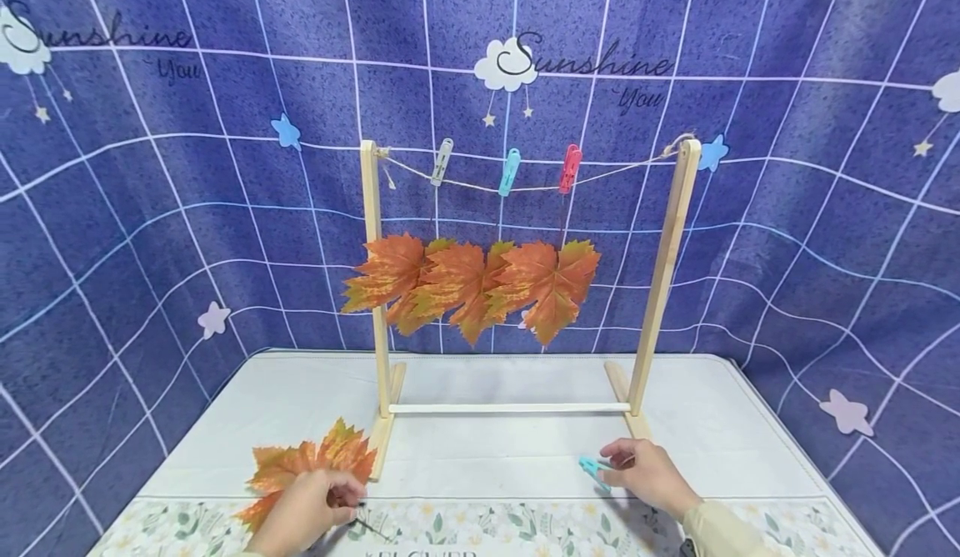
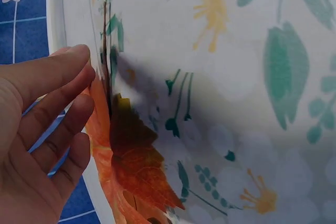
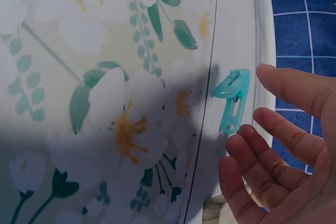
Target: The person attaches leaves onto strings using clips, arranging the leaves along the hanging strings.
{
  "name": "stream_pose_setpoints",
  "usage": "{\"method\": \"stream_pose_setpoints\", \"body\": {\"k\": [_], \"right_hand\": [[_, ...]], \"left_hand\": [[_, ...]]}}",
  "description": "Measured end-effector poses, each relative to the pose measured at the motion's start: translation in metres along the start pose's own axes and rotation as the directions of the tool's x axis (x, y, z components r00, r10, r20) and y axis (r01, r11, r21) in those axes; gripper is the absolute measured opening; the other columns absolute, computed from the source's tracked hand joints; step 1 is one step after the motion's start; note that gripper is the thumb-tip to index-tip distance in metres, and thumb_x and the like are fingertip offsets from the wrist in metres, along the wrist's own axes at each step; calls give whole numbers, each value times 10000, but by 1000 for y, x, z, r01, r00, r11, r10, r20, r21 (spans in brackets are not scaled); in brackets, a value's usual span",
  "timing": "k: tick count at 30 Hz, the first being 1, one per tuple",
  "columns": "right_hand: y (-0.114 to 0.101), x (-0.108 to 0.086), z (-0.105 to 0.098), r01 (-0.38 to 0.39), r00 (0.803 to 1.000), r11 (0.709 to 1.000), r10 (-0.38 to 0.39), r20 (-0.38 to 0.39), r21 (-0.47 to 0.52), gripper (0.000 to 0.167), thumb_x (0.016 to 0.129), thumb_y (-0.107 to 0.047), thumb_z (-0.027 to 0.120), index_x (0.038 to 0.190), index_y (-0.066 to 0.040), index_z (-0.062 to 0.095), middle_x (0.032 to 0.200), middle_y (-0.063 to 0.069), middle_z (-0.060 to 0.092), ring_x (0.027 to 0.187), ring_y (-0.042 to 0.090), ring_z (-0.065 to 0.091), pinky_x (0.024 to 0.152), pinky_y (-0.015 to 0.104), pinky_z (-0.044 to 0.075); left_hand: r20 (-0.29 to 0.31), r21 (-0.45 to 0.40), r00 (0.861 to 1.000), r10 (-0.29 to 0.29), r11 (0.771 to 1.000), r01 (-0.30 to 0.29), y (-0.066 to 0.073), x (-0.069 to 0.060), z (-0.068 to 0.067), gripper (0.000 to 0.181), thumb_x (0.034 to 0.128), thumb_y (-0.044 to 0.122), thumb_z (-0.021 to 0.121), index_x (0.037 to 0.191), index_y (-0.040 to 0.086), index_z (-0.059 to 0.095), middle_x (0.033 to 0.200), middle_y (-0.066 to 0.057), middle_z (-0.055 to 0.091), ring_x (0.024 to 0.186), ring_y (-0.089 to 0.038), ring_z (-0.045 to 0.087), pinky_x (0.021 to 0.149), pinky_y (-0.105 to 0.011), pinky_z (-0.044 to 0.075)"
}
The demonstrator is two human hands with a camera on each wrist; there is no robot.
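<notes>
On the left of the table lie orange and yellow artificial maple leaves (image 1: pixel 285 464). Over them is my left hand (image 1: pixel 303 509), its fingers loosely bent. In the left wrist view, a thin brown leaf stem (image 2: pixel 105 38) runs just past the fingertips; no grip on it shows. My right hand (image 1: pixel 647 475) hovers beside a turquoise clothespin (image 3: pixel 234 103) on the table, thumb and fingers spread apart near it. Several centimetres of rack stand behind, where three similar leaves (image 1: pixel 551 286) hang by their stems from a grey clothespin (image 1: pixel 442 162), a turquoise one and a red clothespin (image 1: pixel 570 168).
A wooden rack has a left post (image 1: pixel 372 265), a right post (image 1: pixel 663 278) and a white crossbar (image 1: pixel 510 408) low between them. String (image 1: pixel 622 171) spans the post tops. A floral cloth strip (image 1: pixel 450 524) runs along the table front; a blue patterned curtain (image 1: pixel 225 232) hangs behind.
</notes>
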State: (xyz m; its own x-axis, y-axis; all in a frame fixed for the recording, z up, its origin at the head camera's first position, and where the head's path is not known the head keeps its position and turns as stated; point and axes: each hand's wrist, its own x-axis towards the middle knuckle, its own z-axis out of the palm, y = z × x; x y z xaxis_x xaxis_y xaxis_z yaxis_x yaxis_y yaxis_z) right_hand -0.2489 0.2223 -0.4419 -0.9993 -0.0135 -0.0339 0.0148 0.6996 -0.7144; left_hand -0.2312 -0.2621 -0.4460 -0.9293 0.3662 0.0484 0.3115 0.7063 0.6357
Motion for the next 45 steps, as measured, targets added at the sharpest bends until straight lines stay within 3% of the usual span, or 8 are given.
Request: {"method": "stream_pose_setpoints", "body": {"k": [5,10,17,19,24,28,37,45], "right_hand": [[3,-2,0,17,1000,1000,-17,6,-23,319,749,-121,871,1030,-46,739,874,-2,672,835,165,628,798,432,529],[7,-3,3,40,999,999,-40,17,-32,329,726,-107,883,1012,-39,735,847,-7,664,803,156,619,777,416,529],[8,-1,8,6,999,993,0,52,-120,328,716,-150,897,985,-59,735,874,-20,663,837,161,628,828,460,535],[6,-2,8,5,999,991,2,53,-136,314,715,-152,898,968,-68,731,870,-21,652,833,159,619,824,457,530],[5,-3,7,13,999,990,-7,43,-141,275,712,-118,894,910,-86,707,832,-15,611,780,150,577,760,399,510],[4,-2,7,21,999,990,-16,36,-139,249,724,-103,882,890,-88,697,826,-10,602,771,152,564,746,388,499],[3,-2,3,46,998,994,-42,38,-103,226,747,-94,853,906,-91,691,824,-17,629,777,155,577,746,401,507],[2,0,-1,79,997,994,-77,27,-74,207,821,-97,795,1012,-104,716,870,-9,662,831,170,628,765,433,541]], "left_hand": [[26,22,999,29,999,-30,-1,-1,1,195,763,5,838,875,133,743,809,77,697,701,15,584,623,-247,501],[75,58,996,-56,997,51,2,1,2,212,766,4,837,864,161,733,819,88,689,720,-41,606,653,-306,516],[112,100,990,-89,992,78,3,4,8,224,773,-50,814,818,154,734,806,64,688,754,-133,642,692,-420,551],[103,111,988,-119,988,107,5,5,10,232,775,-52,811,796,164,730,798,59,682,756,-145,638,691,-448,547],[17,206,986,-164,966,157,11,5,15,272,758,13,848,722,231,689,788,95,628,743,-105,602,662,-428,522],[-18,242,990,-143,960,143,12,4,15,275,767,56,854,708,246,666,777,112,596,712,-67,562,630,-383,498],[2,214,998,-68,975,66,11,6,9,241,814,78,819,749,235,648,769,137,645,715,-31,598,637,-350,510],[-12,217,999,31,976,-28,12,9,6,215,860,84,783,785,225,639,771,143,651,703,21,581,595,-271,471]]}}
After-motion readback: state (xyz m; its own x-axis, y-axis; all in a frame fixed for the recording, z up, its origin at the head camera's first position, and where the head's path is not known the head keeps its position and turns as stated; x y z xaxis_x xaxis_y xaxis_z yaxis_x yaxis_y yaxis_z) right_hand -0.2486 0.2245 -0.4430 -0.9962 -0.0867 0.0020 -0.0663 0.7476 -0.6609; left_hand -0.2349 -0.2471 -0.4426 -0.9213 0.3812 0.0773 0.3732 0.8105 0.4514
